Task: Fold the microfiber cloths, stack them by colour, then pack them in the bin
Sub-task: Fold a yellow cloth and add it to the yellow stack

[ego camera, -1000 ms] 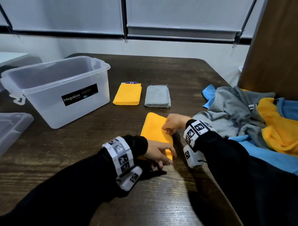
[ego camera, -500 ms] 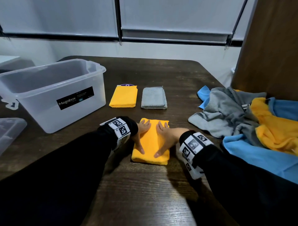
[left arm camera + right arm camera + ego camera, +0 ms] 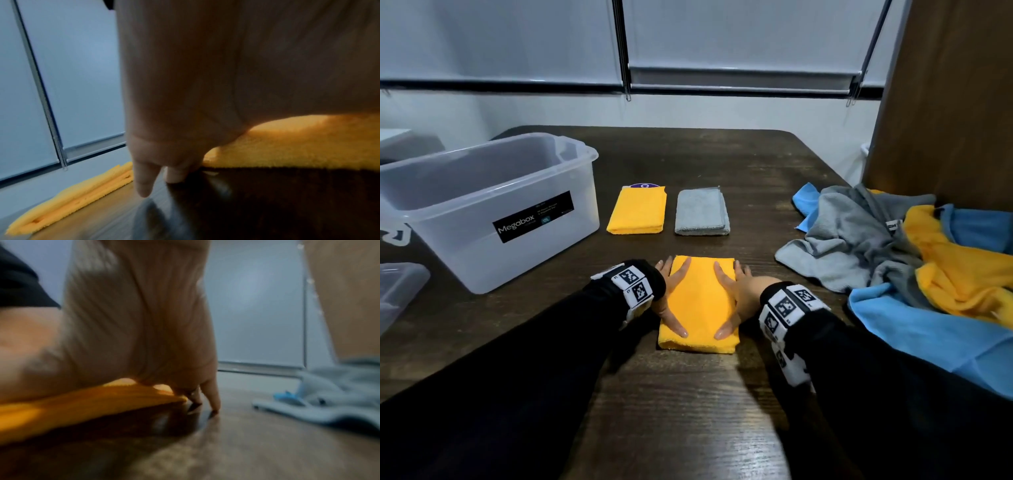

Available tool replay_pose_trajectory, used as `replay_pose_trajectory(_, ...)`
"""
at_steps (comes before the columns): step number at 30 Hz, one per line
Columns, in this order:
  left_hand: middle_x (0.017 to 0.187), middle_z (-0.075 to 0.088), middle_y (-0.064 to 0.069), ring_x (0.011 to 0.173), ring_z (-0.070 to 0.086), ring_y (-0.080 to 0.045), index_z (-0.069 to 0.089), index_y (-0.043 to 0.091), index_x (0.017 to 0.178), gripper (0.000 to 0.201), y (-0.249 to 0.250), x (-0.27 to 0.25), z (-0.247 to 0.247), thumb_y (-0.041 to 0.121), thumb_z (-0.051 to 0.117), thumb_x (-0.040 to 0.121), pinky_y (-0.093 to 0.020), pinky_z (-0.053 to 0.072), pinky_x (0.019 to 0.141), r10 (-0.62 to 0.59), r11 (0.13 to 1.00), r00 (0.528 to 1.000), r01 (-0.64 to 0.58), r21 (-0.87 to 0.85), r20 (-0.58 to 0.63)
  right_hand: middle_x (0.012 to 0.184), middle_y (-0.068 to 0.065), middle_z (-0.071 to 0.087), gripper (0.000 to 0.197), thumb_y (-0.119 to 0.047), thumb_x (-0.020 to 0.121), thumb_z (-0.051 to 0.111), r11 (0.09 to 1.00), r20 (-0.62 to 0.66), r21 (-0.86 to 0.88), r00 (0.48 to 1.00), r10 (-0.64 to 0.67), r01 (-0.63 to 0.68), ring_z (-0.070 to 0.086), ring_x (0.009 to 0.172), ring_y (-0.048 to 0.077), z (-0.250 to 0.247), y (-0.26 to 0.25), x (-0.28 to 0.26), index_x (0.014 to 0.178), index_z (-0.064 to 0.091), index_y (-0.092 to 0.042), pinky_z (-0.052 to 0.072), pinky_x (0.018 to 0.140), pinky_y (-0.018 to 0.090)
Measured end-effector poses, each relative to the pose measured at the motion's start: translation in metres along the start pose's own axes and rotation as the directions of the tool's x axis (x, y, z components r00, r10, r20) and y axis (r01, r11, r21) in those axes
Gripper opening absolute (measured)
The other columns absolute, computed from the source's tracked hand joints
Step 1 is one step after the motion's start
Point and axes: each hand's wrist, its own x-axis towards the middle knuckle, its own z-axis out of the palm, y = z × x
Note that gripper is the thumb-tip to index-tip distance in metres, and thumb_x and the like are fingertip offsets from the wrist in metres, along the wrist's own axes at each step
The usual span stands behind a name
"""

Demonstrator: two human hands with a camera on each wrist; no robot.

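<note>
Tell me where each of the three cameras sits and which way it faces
Head: worn high, looks forward and down at the table; both sleeves, left hand and right hand flat on the yellow cloth.
Left wrist: low, along the left hand toward the blinds.
Right wrist: low, along the right hand toward the unfolded pile.
Shared: all three show the yellow cloth.

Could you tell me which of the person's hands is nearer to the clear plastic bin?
Left. The left hand lies flat on the left edge of the folded yellow cloth, on the side facing the clear plastic bin; the right hand presses the cloth's far right edge.
</note>
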Motion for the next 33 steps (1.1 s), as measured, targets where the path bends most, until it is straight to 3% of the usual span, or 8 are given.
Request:
replay_pose_trajectory(4,0.157,0.010,-0.016,0.142,0.022,-0.032,-0.023,0.014,0.147,0.135,-0.006,-0.012,-0.009,0.066,0.070,0.064,-0.043,0.029,0.113,-0.080,0.976,0.997,0.075,-0.204,-0.018,0.156,0.018,0.023,0.100,-0.061,0.084,0.060,0.979,-0.204,0.195,0.974,0.095,-0.055,0.034,0.139,0.033,-0.004,0.009,-0.013,0.153,0.009,-0.010,0.038,0.105,0.041)
replay_pose_trajectory(7,0.118,0.054,-0.010,0.104,0.055,-0.023,0.044,0.004,0.125,0.079,-0.007,-0.019,-0.014,0.066,0.056,0.079,-0.027,0.046,0.076,-0.137,0.965,0.970,0.085,-0.247,-0.202,0.129,0.016,0.056,0.048,-0.049,0.096,0.049,0.948,-0.323,0.304,0.927,0.192,-0.090,0.063,0.104,0.029,-0.006,0.007,-0.011,0.116,0.052,-0.006,0.053,0.081,0.035)
replay_pose_trajectory(12,0.087,0.058,-0.007,0.072,0.056,-0.019,0.053,0.007,0.092,0.043,-0.002,-0.006,-0.009,0.049,0.059,0.087,-0.022,0.040,0.057,-0.040,0.896,0.998,0.016,-0.443,-0.046,0.128,0.012,0.052,0.061,-0.044,0.088,0.065,0.760,-0.166,0.649,0.969,0.182,-0.032,0.059,0.103,0.028,-0.001,-0.003,0.011,0.131,0.045,-0.005,0.057,0.069,0.037)
replay_pose_trajectory(16,0.076,0.054,-0.006,0.060,0.051,-0.018,0.050,0.008,0.101,0.027,-0.012,0.005,-0.021,0.030,0.061,0.090,-0.030,0.047,0.061,-0.030,0.646,0.996,-0.049,-0.761,-0.090,0.127,0.021,0.057,0.043,-0.023,0.092,0.060,0.618,-0.276,0.776,0.949,0.151,0.127,0.058,0.113,0.033,-0.022,-0.005,0.025,0.129,0.051,-0.003,0.049,0.096,0.047)
replay_pose_trajectory(19,0.085,0.053,-0.007,0.066,0.052,-0.019,0.049,0.007,0.110,0.035,-0.026,0.014,-0.045,0.034,0.060,0.090,-0.028,0.046,0.058,-0.111,0.529,0.978,-0.093,-0.844,-0.177,0.128,0.018,0.053,0.047,-0.021,0.093,0.060,0.490,-0.410,0.837,0.872,0.268,0.243,0.056,0.111,0.031,-0.053,-0.002,0.035,0.132,0.040,-0.005,0.051,0.088,0.043)
replay_pose_trajectory(24,0.130,0.045,-0.014,0.114,0.052,-0.030,0.032,0.011,0.133,0.054,-0.056,0.035,-0.088,0.028,0.061,0.090,-0.031,0.044,0.081,-0.344,0.290,0.884,-0.219,-0.932,-0.315,0.135,0.014,0.048,0.048,-0.013,0.101,0.042,0.565,-0.673,0.692,0.684,0.282,0.449,0.047,0.122,0.030,-0.102,-0.007,0.050,0.146,0.028,-0.023,0.033,0.086,0.028)
replay_pose_trajectory(30,0.119,0.047,-0.008,0.105,0.048,-0.022,0.039,0.019,0.131,0.043,-0.092,0.065,-0.109,0.010,0.054,0.093,-0.032,0.043,0.081,-0.387,0.344,0.805,-0.326,-0.881,-0.449,0.141,0.012,0.046,0.041,-0.011,0.102,0.032,0.573,-0.718,0.642,0.661,0.217,0.510,0.053,0.097,0.019,-0.148,-0.037,0.097,0.142,0.042,-0.013,0.043,0.067,0.027)
replay_pose_trajectory(33,0.130,0.045,-0.005,0.117,0.046,-0.022,0.044,0.023,0.126,0.044,-0.107,0.079,-0.106,-0.001,0.049,0.090,-0.032,0.043,0.088,-0.454,0.454,0.712,-0.332,-0.827,-0.535,0.154,0.013,0.028,0.054,-0.010,0.100,0.036,0.582,-0.702,0.621,0.703,0.113,0.526,0.038,0.133,0.030,-0.162,-0.055,0.123,0.152,0.021,-0.011,0.039,0.101,0.034)
